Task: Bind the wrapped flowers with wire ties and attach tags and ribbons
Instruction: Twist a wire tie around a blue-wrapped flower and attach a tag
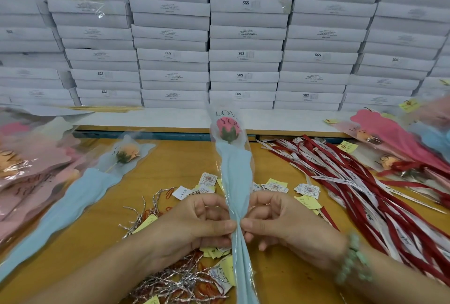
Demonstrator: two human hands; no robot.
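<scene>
A pink rose in a clear and light-blue wrap (233, 172) stands upright in the middle of the view, printed with "LOVE YOU". My left hand (194, 223) pinches the gathered waist of the wrap from the left. My right hand (280, 221) pinches the same spot from the right; a green bead bracelet sits on that wrist. Silver wire ties (175, 284) lie in a tangle on the wooden table (280, 279) under my left forearm. Small white and yellow tags (305, 189) are scattered behind my hands. Red and white ribbons (365, 194) lie spread at the right.
An orange rose in a blue wrap (102, 177) lies flat at the left, beside a pile of pink-wrapped flowers (26, 165). More wrapped flowers (399, 138) are heaped at the far right. Stacked white boxes (243, 55) form a wall behind the table.
</scene>
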